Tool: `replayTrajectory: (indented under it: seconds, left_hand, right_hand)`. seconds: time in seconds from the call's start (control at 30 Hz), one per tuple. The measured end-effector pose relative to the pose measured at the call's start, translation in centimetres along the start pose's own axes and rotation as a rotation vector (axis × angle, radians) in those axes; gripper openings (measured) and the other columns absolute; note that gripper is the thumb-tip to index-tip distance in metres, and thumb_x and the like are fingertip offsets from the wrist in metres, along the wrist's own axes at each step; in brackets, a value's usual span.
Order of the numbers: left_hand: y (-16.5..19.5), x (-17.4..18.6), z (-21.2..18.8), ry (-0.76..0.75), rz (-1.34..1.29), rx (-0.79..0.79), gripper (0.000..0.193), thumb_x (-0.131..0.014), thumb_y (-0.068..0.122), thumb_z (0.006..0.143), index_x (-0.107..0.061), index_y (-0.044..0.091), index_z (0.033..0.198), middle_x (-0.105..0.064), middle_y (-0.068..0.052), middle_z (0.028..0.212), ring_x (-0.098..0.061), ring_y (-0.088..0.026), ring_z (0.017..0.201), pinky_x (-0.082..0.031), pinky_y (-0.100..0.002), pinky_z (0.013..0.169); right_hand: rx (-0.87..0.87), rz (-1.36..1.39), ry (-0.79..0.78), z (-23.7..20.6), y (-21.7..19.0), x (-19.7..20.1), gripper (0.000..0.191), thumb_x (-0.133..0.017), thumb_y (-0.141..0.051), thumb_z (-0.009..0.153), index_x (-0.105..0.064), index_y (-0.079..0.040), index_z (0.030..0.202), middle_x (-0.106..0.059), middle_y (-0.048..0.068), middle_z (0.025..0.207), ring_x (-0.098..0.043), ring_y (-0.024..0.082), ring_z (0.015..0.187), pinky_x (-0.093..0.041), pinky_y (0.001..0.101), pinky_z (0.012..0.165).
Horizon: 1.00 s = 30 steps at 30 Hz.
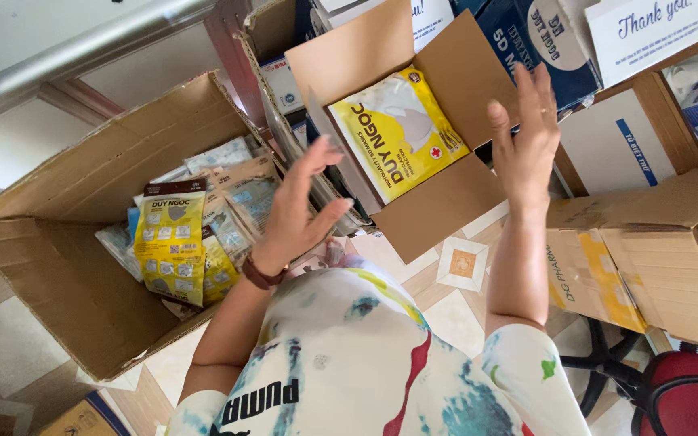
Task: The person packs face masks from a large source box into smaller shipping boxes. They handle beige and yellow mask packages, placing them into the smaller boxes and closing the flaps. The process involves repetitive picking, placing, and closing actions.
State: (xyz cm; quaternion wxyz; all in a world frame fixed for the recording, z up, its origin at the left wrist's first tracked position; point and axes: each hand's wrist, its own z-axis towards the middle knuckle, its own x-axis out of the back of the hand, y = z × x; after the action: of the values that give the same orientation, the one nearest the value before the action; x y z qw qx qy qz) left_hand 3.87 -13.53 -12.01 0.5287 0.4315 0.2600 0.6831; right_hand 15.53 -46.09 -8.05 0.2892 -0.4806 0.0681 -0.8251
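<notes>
The yellow packet (397,133) lies in the small open box (414,121), between both raised hands. Left hand (296,206) and right hand (527,133) are spread, holding nothing. Steady the flaps, probably loose, before pressing down.

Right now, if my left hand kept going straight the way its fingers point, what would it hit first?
Probably the yellow mask packet lying in the small open cardboard box. The left hand points up and right toward it, open and empty, though depth is hard to judge from above.
</notes>
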Motion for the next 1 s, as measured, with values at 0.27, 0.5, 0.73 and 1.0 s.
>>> replayTrajectory:
  seconds: [0.27, 0.5, 0.73, 1.0]
  left_hand:
    - [-2.3, -3.2, 0.3, -0.24, 0.306, -0.139, 0.069, -0.065, 0.047, 0.098, -0.047, 0.007, 0.151, -0.051, -0.019, 0.15, -0.041, -0.04, 0.147, -0.027, -0.056, 0.125]
    - [-3.4, -4.0, -0.9, -0.3, 0.414, -0.169, 0.075, -0.064, 0.057, 0.092, -0.052, 0.008, 0.148, -0.048, -0.022, 0.154, -0.035, -0.042, 0.15, -0.021, -0.06, 0.126]
    - [-2.8, -3.6, -0.8, -0.394, 0.377, -0.158, 0.087, -0.07, 0.066, 0.079, -0.054, 0.012, 0.146, -0.036, -0.023, 0.161, -0.022, -0.043, 0.154, -0.012, -0.061, 0.126]
    - [-2.1, -5.2, -2.0, -0.309, 0.459, -0.136, 0.087, -0.074, 0.066, 0.079, -0.055, 0.015, 0.146, -0.028, -0.026, 0.161, -0.015, -0.047, 0.153, -0.005, -0.077, 0.116]
  right_hand:
    - [-0.035, 0.103, 0.062, -2.0, 0.1, -2.0, 0.059, -0.052, -0.044, 0.117, -0.051, 0.003, 0.153, -0.044, 0.038, 0.153, -0.042, 0.054, 0.148, -0.038, 0.0552, 0.122]
    - [-0.023, 0.229, 0.119, -3.3, -1.1, -2.3, 0.056, -0.046, -0.04, 0.12, -0.045, 0.002, 0.157, -0.051, 0.029, 0.158, -0.048, 0.044, 0.151, -0.039, 0.0473, 0.127]
    - [0.054, 0.414, -0.393, -4.1, -3.2, -1.3, 0.062, -0.041, -0.051, 0.113, -0.046, -0.005, 0.154, -0.068, 0.02, 0.135, -0.068, 0.037, 0.124, -0.048, 0.0406, 0.115]
    - [-0.095, 0.291, -0.659, -3.6, -2.8, -1.2, 0.078, -0.033, -0.068, 0.099, -0.045, -0.015, 0.155, -0.069, 0.011, 0.134, -0.069, 0.037, 0.114, -0.051, 0.0397, 0.102]
